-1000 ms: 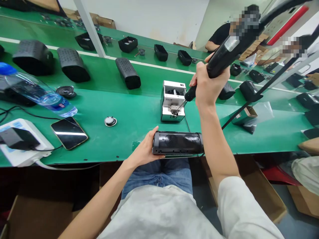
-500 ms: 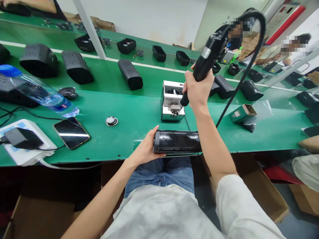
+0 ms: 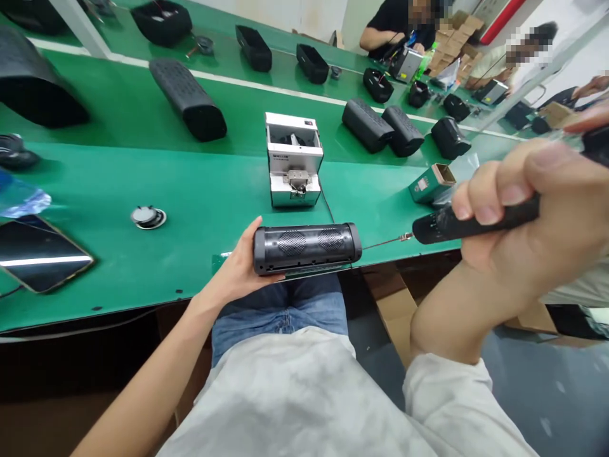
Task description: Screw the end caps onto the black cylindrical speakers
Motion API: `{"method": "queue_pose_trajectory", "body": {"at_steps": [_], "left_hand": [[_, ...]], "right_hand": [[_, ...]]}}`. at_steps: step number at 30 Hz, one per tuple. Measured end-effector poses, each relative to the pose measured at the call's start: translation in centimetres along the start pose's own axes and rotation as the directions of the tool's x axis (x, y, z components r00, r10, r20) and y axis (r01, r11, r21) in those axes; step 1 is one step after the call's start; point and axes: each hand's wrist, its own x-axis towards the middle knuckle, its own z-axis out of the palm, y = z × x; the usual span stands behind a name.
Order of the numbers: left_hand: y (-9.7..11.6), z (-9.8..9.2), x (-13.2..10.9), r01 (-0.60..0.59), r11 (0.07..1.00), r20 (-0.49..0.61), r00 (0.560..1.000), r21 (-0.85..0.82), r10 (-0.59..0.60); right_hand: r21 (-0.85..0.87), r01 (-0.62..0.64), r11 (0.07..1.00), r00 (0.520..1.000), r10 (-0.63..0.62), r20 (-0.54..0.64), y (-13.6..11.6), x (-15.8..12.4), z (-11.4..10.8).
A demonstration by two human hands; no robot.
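Observation:
My left hand [image 3: 242, 263] grips the left end of a black speaker body [image 3: 307, 247] at the front edge of the green table [image 3: 190, 247]. Two perforated round patches show on the speaker's face. At the right, my right hand [image 3: 537, 197] is wrapped round a black electric screwdriver [image 3: 438, 223], held level. Its long thin bit points left, with the tip at the speaker's right end; whether it touches is too small to tell. Behind the speaker stands a white screw feeder box [image 3: 295, 162].
A round speaker driver [image 3: 148, 217] and a phone [image 3: 42, 252] lie to the left. A green box [image 3: 431, 184] stands at the right. Several black speaker housings [image 3: 188, 98] lie on the farther strip. Other people [image 3: 390, 32] sit at the back right.
My right hand has swung from the screw feeder to the right, turning the screwdriver level toward the speaker's right end. My left hand still holds the speaker. The view has shifted right.

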Motion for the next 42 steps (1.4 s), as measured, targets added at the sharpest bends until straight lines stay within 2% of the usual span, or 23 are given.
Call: {"method": "queue_pose_trajectory", "body": {"at_steps": [3,7,10,13,16,18,20,22,28,37,42], "left_hand": [[0.1,0.0,0.1,0.009,1.000,0.002,1.000,-0.010,-0.009],[-0.1,0.0,0.0,0.006,1.000,0.006,1.000,-0.002,-0.006],[-0.3,0.0,0.0,-0.067,0.998,-0.010,0.998,0.002,0.067],[0.1,-0.4,0.0,-0.121,0.992,-0.021,0.992,0.023,0.121],[0.9,-1.0,0.1,-0.110,0.993,0.004,0.994,0.037,0.110],[1.3,-1.2,0.2,-0.108,0.993,0.016,0.994,0.036,0.108],[1.4,-1.4,0.4,-0.118,0.993,0.019,0.993,0.032,0.117],[1.3,-1.4,0.5,-0.133,0.991,0.014,0.991,0.032,0.133],[1.0,-1.2,0.3,-0.134,0.991,-0.007,0.991,0.013,0.134],[0.6,-1.0,0.0,-0.134,0.991,0.002,0.991,0.023,0.134],[1.0,-1.2,-0.1,-0.117,0.991,-0.012,0.993,0.063,0.117]], "right_hand": [[0.118,-0.014,0.993,0.991,0.029,-0.127,0.0,-1.2,-0.7],[0.119,-0.011,0.993,0.993,0.024,-0.112,0.9,-1.8,-0.5],[0.078,-0.009,0.997,0.995,0.016,-0.099,1.7,-2.3,-0.4],[0.137,-0.074,0.988,0.996,0.080,-0.036,3.3,-3.5,-0.7],[0.240,-0.161,0.957,0.984,0.137,0.112,5.3,-4.8,-1.3],[0.275,-0.163,0.947,0.975,0.112,0.193,6.4,-5.6,-1.7],[0.285,-0.138,0.949,0.977,0.084,0.196,7.0,-6.2,-2.1],[0.287,-0.132,0.949,0.981,0.083,0.176,7.2,-6.5,-2.4],[0.326,-0.128,0.937,0.966,0.044,0.253,6.9,-6.5,-2.4],[0.349,-0.161,0.923,0.976,0.095,0.198,7.4,-7.0,-2.4],[0.289,-0.220,0.932,0.956,0.148,0.252,6.0,-5.1,-1.8]]}}
